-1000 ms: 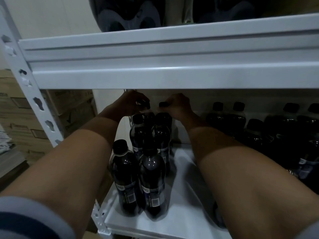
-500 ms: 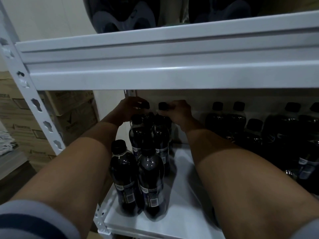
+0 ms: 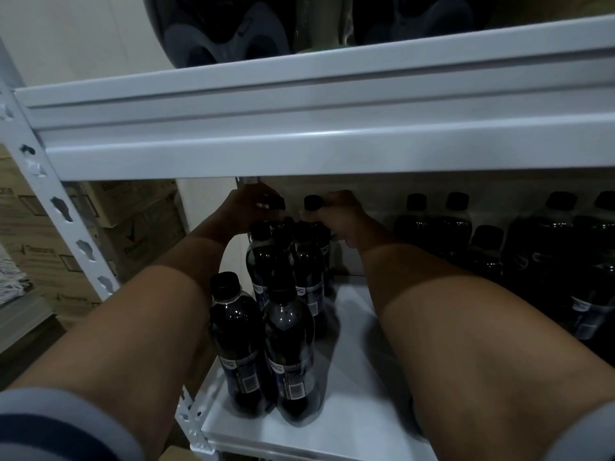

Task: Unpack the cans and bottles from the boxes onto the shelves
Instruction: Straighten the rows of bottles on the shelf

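Dark bottles (image 3: 283, 284) on white shelf (image 3: 359, 410), left hand (image 3: 248, 207) and right hand (image 3: 341, 214) each gripping a rear bottle

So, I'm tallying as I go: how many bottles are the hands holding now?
2. A dark bottle is in the left hand, a second bottle in the right hand, side by side deep on the shelf. None looks hidden.

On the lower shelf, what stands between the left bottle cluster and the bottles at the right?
In the head view, only the right forearm crosses bare white shelf between the left cluster and the right bottles.
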Available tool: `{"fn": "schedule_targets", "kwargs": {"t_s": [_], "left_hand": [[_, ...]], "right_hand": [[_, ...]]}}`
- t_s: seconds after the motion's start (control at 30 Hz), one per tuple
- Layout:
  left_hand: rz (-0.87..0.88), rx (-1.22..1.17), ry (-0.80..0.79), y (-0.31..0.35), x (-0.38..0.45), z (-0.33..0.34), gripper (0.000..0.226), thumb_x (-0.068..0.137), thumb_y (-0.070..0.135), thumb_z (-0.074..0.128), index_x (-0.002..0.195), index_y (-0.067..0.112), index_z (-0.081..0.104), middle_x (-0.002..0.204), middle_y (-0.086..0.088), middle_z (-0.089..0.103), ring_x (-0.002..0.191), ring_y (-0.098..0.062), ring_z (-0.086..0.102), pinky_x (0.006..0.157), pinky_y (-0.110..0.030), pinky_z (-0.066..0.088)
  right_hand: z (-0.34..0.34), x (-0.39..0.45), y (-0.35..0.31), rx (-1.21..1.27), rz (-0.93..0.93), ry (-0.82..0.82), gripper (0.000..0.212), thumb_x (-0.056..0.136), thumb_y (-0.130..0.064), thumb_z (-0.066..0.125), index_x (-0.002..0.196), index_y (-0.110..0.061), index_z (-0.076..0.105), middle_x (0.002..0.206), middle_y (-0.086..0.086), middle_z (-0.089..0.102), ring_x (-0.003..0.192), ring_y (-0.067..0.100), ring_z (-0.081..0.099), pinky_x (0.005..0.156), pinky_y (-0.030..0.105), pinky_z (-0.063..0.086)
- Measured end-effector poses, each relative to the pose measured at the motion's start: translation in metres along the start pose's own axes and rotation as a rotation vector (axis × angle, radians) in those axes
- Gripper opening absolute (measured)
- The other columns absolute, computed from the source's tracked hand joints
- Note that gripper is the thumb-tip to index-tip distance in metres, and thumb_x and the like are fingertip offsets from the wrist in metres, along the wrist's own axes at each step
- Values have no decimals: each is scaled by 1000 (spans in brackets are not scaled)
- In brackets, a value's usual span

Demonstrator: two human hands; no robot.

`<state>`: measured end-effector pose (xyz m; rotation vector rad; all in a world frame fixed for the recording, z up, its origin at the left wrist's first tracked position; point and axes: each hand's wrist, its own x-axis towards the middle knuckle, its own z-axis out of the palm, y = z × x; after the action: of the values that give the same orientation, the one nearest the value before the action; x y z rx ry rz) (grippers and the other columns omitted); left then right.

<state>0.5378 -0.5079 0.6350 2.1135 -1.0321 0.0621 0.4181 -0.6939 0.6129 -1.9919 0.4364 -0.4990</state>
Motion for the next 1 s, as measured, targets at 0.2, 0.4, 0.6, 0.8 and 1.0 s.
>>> {"fn": "schedule_targets", "kwargs": {"t_s": [0.2, 0.4, 0.6, 0.8, 1.0], "left_hand": [[75, 62, 9, 6, -2, -1, 41, 77, 11, 87, 117, 8, 74, 108, -5, 75, 98, -11, 71, 90, -27, 55], [94, 76, 20, 8, -3, 0, 32, 76, 14, 89, 105, 8, 77, 93, 10, 72, 77, 20, 62, 71, -2, 46], [37, 8, 16, 6, -2, 0, 41, 75, 12, 90, 112, 10, 75, 104, -2, 75, 92, -7, 70, 84, -18, 54], [23, -63, -25, 0, -2, -5, 49, 72, 3, 89, 118, 4, 73, 113, -11, 75, 113, -27, 69, 101, -48, 54], [-28, -177, -32, -1, -3, -2, 41, 73, -6, 85, 107, 13, 74, 106, -9, 74, 106, -24, 70, 98, -42, 55]], "right_hand": [[-3, 1, -6, -66, -9, -57, 38, 83, -20, 81, 117, -8, 73, 115, 15, 73, 108, 29, 69, 89, 40, 55], [-10, -1, -17, -100, 71, -151, 32, 93, -11, 66, 124, -5, 65, 116, 16, 67, 77, 25, 62, 55, 30, 46], [-8, 5, -15, -108, 31, -145, 35, 85, -27, 79, 113, -7, 71, 109, 14, 71, 98, 30, 70, 81, 45, 58], [-7, 8, -14, -124, 21, -163, 42, 83, -33, 82, 116, -10, 70, 116, 13, 70, 104, 30, 68, 90, 50, 58], [-7, 5, -14, -22, 66, -156, 43, 86, -23, 80, 126, -14, 66, 119, 7, 67, 103, 24, 64, 87, 42, 58]]}}
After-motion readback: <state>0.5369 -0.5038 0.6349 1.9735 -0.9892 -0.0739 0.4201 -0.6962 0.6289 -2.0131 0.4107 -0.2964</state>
